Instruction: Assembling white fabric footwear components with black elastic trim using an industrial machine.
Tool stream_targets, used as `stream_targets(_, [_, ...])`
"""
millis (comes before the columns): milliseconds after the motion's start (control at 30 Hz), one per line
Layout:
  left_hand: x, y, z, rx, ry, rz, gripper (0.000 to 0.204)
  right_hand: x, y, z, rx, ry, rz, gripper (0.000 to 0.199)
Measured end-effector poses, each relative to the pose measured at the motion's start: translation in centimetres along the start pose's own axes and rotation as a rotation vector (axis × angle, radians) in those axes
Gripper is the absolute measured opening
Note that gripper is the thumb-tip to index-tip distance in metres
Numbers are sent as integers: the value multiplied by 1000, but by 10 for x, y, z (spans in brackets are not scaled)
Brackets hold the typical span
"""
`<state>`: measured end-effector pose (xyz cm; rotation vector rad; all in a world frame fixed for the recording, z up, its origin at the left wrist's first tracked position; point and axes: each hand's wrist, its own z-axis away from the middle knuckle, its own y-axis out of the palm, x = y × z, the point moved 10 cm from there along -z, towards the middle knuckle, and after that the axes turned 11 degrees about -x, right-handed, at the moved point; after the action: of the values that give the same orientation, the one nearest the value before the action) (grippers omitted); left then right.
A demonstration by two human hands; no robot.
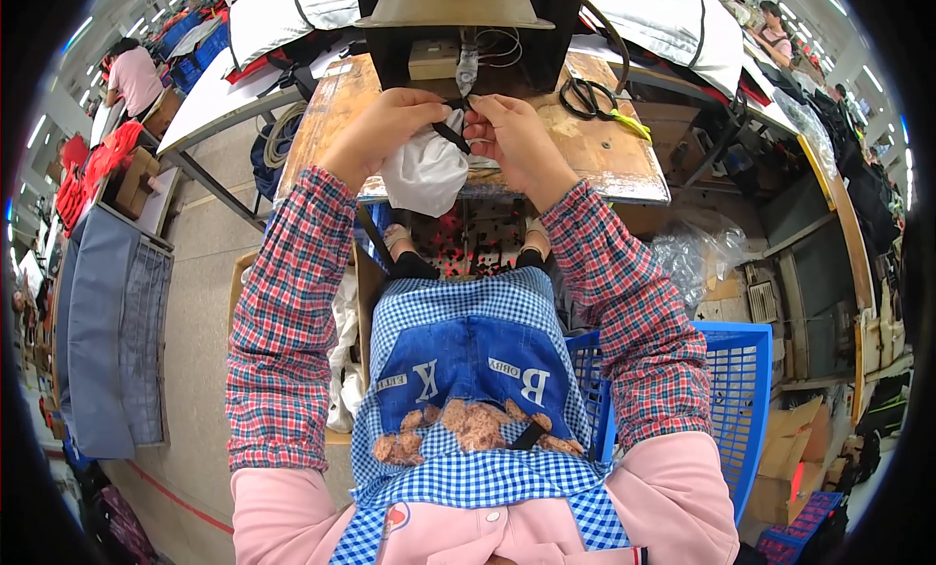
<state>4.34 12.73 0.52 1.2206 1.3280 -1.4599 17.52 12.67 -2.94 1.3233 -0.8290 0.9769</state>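
At the front of a worn wooden table (331, 107), both my hands are raised close together. My left hand (385, 136) pinches a black fabric strap (450, 134), and a white cloth piece (425, 178) hangs bunched below those fingers. From the other side, my right hand (519, 141) has its fingertips closed on the same strap. Just above my fingertips is the metal tip (468, 70) of a black machine (390, 19) under a beige cover (453, 4). My fingers partly hide the strap's upper end and where it joins the cloth.
Black-handled scissors (588, 99) lie on the table's right side, by a yellow-green item (634, 125). A blue plastic crate (736, 370) stands at my right. Left of my lap, a cardboard box (359, 302) holds white pieces. Clear plastic bags (697, 258) lie to the right.
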Motion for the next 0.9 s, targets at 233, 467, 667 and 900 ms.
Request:
stream_targets(233, [-4,2,3,4,-4,26,44,0,-1,-1,-3,-1,-6,14])
stream_targets(467, [-6,0,6,-75,36,105,36,0,-1,-1,-29,-3,-2,14])
stream_targets(667, [-5,-1,5,-89,31,107,37,1,-1,-1,-46,-12,-18,14])
stream_targets(900, [-2,1,4,-62,-8,151,37,2,-3,1,-113,-8,-67,14])
